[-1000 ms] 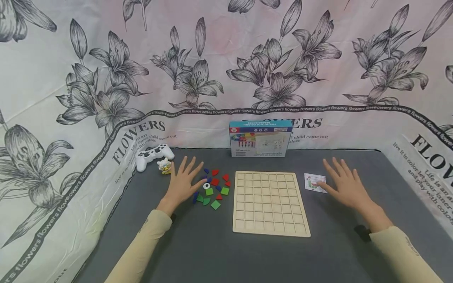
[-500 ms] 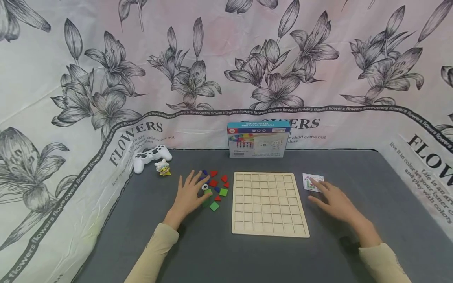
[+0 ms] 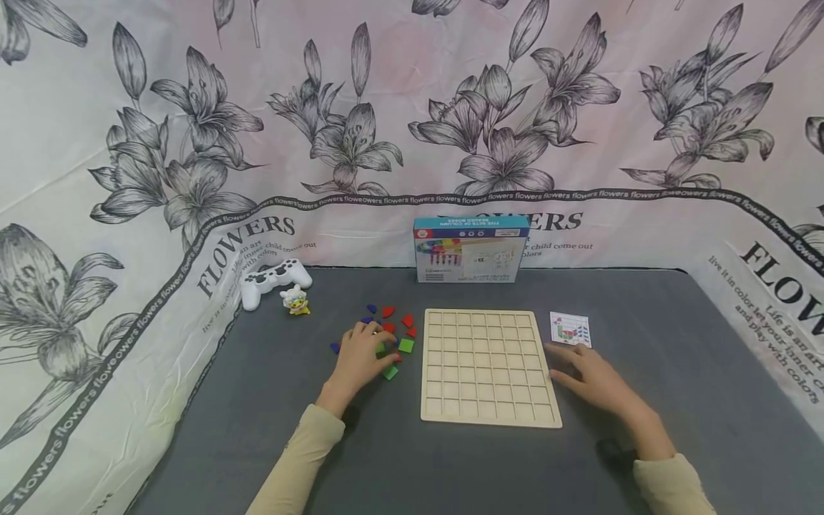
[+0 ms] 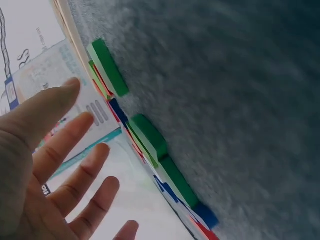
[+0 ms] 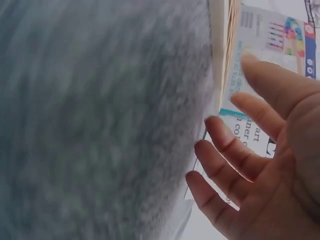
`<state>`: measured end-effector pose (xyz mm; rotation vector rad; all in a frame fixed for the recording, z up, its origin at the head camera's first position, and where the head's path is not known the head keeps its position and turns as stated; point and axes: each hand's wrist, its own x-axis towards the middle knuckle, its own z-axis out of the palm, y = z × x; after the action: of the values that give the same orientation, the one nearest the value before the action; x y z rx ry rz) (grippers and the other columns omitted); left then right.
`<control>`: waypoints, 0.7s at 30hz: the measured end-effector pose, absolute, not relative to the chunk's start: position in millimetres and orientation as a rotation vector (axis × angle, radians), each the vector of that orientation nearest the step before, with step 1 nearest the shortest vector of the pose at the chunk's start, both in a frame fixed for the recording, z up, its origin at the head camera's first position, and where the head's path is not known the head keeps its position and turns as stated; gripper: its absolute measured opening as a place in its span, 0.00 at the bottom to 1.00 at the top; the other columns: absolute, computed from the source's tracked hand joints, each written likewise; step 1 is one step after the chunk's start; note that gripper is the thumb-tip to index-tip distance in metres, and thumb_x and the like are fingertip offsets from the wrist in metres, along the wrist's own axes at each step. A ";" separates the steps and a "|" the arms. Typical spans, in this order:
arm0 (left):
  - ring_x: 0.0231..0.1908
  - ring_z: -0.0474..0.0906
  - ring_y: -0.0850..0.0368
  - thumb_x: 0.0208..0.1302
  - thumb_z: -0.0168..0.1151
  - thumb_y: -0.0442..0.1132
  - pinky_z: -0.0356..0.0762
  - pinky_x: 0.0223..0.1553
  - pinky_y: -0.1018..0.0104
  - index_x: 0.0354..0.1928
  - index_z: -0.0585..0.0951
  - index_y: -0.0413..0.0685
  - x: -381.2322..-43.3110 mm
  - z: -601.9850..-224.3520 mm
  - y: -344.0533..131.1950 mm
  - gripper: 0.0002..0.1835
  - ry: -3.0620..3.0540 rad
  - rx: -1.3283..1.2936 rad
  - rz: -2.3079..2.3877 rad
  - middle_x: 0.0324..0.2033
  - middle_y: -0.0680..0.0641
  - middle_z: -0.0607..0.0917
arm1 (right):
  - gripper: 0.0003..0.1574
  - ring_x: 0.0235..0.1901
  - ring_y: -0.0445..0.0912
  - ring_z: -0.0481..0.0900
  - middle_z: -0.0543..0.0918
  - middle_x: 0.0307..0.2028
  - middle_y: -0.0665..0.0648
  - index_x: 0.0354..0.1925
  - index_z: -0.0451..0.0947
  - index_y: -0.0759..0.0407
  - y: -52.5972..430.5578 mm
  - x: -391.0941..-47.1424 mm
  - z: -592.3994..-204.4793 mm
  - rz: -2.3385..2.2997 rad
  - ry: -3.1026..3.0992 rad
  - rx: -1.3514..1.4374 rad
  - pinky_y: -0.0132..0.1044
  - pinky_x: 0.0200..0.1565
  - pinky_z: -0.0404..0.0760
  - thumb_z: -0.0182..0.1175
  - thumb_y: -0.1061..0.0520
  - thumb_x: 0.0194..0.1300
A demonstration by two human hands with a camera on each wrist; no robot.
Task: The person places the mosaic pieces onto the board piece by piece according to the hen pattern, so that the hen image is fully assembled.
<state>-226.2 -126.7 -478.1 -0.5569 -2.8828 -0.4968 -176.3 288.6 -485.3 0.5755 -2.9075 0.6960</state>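
My left hand hovers over a scatter of small flat blocks, its fingers spread and lightly bent. Nothing sits between those fingers in the left wrist view, where green blocks and a blue block lie beyond the fingertips. Red blocks and a green square block show beside the hand; it covers part of the scatter. To the right lies a wooden grid board with bare square cells. My right hand holds nothing, its fingertips right at the board's right edge and fingers relaxed.
A small printed pattern card lies beyond the right hand. At the back stands a toy box against the flowered cloth. A white game controller and a small figurine sit at the back left of the dark table.
Both hands have come inward and lower. The left hand moved right over the blocks, its fingers bending more; the right hand moved left, off the card, to the board's edge.
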 end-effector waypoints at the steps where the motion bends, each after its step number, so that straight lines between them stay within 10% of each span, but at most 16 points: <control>1: 0.46 0.68 0.49 0.50 0.69 0.52 0.65 0.50 0.44 0.42 0.84 0.55 -226.3 -478.3 -125.7 0.17 -2.886 -0.553 -0.492 0.42 0.50 0.77 | 0.32 0.29 0.40 0.65 0.72 0.33 0.54 0.60 0.70 0.60 287.8 -176.0 -486.0 0.729 -2.916 0.584 0.34 0.29 0.65 0.62 0.50 0.60; 21: 0.38 0.65 0.53 0.47 0.72 0.49 0.63 0.40 0.54 0.32 0.84 0.57 -228.5 -481.2 -117.1 0.11 -2.980 -0.482 -0.450 0.37 0.51 0.77 | 0.36 0.19 0.34 0.60 0.67 0.23 0.47 0.63 0.65 0.64 288.6 -178.1 -486.0 0.971 -3.024 0.650 0.29 0.22 0.62 0.62 0.52 0.60</control>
<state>-228.5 -117.1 -481.2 -0.4820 -2.9796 -0.4495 -178.1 288.6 -486.0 0.6496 -3.0235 0.9709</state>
